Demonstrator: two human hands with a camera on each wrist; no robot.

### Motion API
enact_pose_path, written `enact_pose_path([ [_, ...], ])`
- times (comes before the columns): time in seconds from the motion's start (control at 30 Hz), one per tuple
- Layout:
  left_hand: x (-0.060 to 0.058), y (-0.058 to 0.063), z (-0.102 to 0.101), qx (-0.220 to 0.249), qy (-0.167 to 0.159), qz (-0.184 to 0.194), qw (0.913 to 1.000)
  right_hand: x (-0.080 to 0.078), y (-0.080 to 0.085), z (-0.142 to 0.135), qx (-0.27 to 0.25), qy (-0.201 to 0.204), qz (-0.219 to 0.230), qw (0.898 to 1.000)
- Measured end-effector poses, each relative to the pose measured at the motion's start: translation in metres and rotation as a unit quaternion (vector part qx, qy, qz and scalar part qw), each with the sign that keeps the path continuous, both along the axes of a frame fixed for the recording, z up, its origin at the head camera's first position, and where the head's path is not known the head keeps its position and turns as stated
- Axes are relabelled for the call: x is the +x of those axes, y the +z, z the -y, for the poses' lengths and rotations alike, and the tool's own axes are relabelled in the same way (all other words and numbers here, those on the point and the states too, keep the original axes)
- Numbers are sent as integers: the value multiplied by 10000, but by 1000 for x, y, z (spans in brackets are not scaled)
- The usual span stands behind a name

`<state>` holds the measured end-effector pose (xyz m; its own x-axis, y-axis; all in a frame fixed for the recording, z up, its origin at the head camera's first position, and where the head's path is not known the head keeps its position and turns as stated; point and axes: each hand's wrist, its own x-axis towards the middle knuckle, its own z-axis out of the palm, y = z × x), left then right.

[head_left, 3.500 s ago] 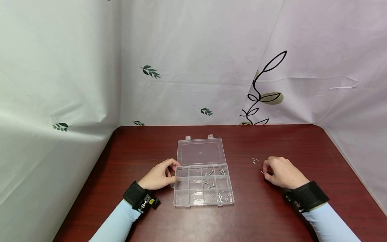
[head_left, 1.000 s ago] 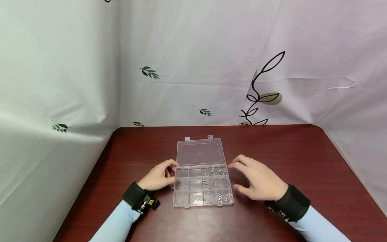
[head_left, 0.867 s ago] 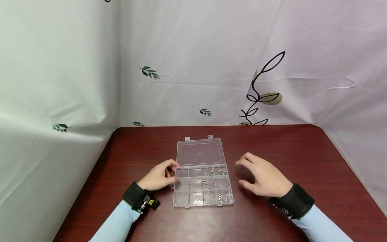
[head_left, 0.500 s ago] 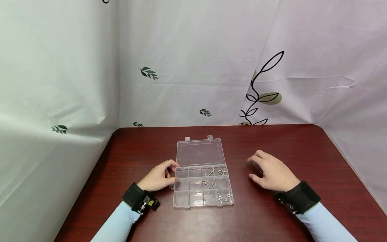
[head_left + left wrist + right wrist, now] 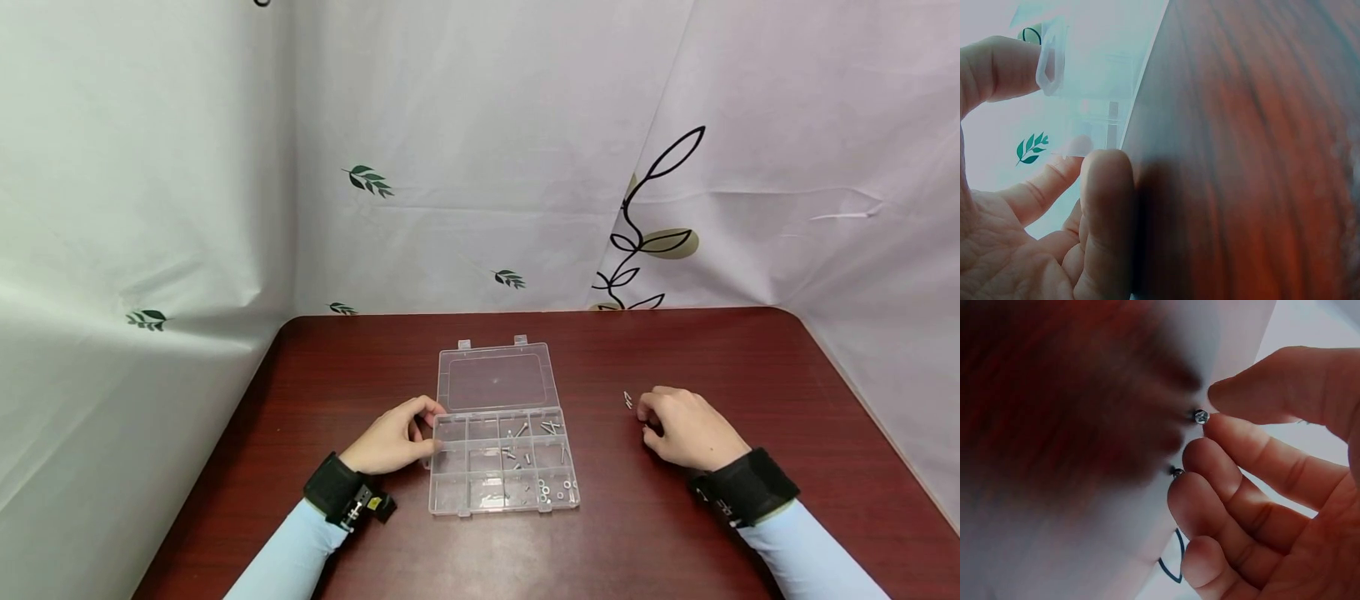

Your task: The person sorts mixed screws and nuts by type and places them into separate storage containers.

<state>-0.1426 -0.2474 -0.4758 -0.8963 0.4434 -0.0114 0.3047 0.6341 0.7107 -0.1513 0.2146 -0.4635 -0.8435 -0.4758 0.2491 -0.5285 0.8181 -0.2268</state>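
Observation:
A clear plastic compartment box (image 5: pixel 450 510) stands with its lid (image 5: pixel 495 382) folded back. My left hand (image 5: pixel 390 435) grips its left edge, thumb on the near side and fingers farther back; the left wrist view shows the fingertips against the clear wall. Low over the tabletop, my right hand (image 5: pixel 692 427) has curled fingers, with thumb and index finger pinching at a small screw (image 5: pixel 1201 417) by their tips. A second screw (image 5: pixel 1177 473) shows beside the lower fingertips. A few loose screws (image 5: pixel 627 400) lie just left of this hand in the head view.
Inside the box, bolts (image 5: pixel 550 427) and shorter screws (image 5: pixel 516 465) occupy some compartments, with nuts or washers (image 5: pixel 545 490) at the front right. The dark red table (image 5: pixel 360 358) ends against a patterned white cloth (image 5: pixel 465 183).
My right hand went from the box's right edge back to the loose screws on the right, its fingers spread earlier and now curled down. My left hand stays on the box.

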Motion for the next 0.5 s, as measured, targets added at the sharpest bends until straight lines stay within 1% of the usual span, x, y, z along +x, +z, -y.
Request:
enact_pose_path([
  [0.2, 1, 2, -1, 31, 14, 26, 10000, -2, 0, 0, 47, -167, 280, 9995],
  [0.4, 1, 3, -1, 49, 14, 53, 10000, -2, -3, 3, -13, -236, 342, 9991],
  [0.5, 1, 3, -1, 45, 4, 53, 10000, -1, -4, 5, 83, -197, 361, 9991],
])
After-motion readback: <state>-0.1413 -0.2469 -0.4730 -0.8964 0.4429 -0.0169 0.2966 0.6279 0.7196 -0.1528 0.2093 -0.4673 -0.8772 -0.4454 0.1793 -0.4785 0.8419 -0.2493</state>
